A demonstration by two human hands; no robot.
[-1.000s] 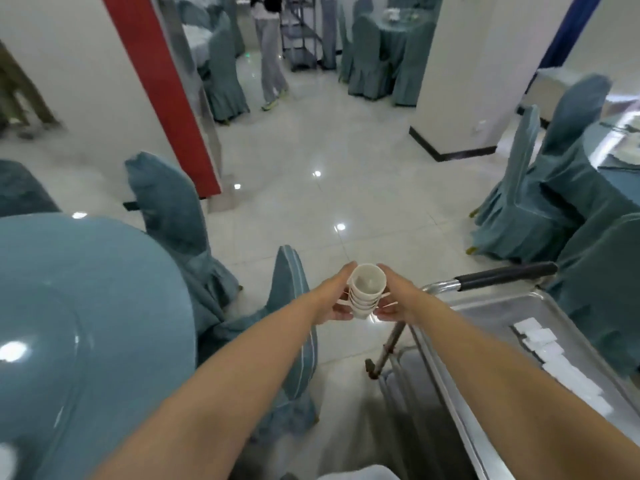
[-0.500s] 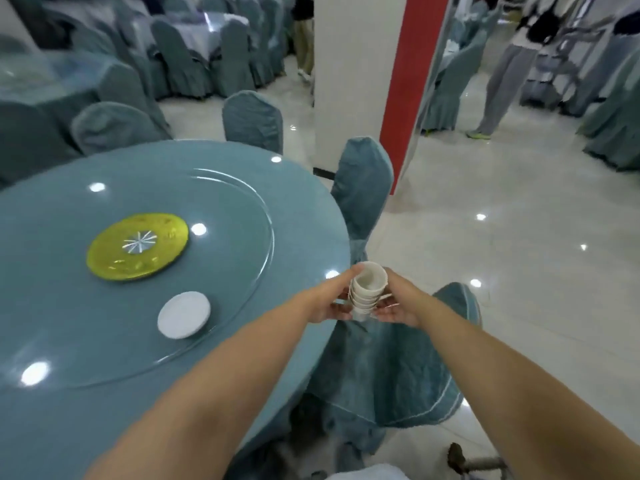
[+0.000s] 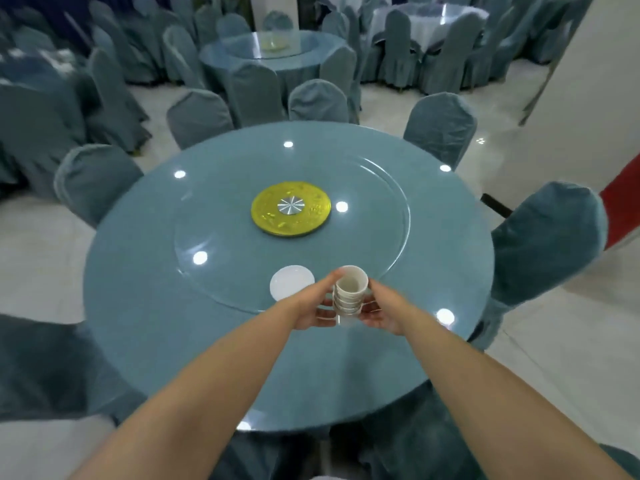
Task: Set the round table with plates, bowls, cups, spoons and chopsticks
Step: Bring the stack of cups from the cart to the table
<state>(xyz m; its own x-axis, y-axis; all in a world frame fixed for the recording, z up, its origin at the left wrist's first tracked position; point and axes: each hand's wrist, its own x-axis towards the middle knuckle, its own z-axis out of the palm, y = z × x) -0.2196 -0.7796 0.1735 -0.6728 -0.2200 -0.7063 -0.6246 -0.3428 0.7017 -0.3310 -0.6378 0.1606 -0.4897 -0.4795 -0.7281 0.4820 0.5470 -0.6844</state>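
Cradling a nested stack of small glossy white ceramic cups [image 3: 349,295] above the round teal table [image 3: 145,327], the left hand [image 3: 313,308] and right hand [image 3: 379,311] curl around its sides. Setting has barely begun: only a smooth white round plate [image 3: 291,283] lies on the glass turntable [image 3: 214,237].

Both bare arms reach straight forward, forearms converging until the 2 hands nearly meet. The left hand [image 3: 313,308] curls in from the left side of a stack of cups [image 3: 349,294], thumb up along it. The right hand [image 3: 381,311] cups the opposite side, fingers wrapped low and underneath.
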